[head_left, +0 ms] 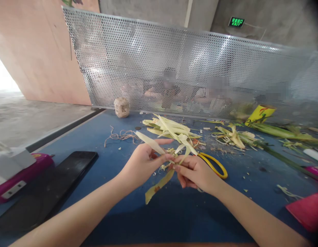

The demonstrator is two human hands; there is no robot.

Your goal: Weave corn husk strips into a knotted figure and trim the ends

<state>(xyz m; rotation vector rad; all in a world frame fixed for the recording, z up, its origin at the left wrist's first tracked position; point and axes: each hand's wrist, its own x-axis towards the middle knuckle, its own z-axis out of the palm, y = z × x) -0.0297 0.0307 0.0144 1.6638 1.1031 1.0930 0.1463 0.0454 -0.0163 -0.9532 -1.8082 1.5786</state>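
Pale, dry corn husk strips [160, 187] cross between my two hands above the blue table. My left hand [146, 159] pinches them between thumb and fingers, its index finger stretched to the right. Close against it, my right hand [193, 171] is closed on the same strips, with its thumb and fingertips at the crossing. One strip hangs down toward me, and others stick out at the upper left and upper right. Just beyond my right hand lie scissors with yellow handles [218, 166], partly hidden. Behind my hands is a pile of loose husks [169, 127].
A black phone [71, 175] lies left, beside a magenta power strip [38, 168] with white plugs. Thin brown string [121, 135] and a wrapped roll [121, 107] sit farther back. More husk scraps [236, 137] and a yellow container [260, 115] stand right. A perforated metal screen [148, 61] borders the table.
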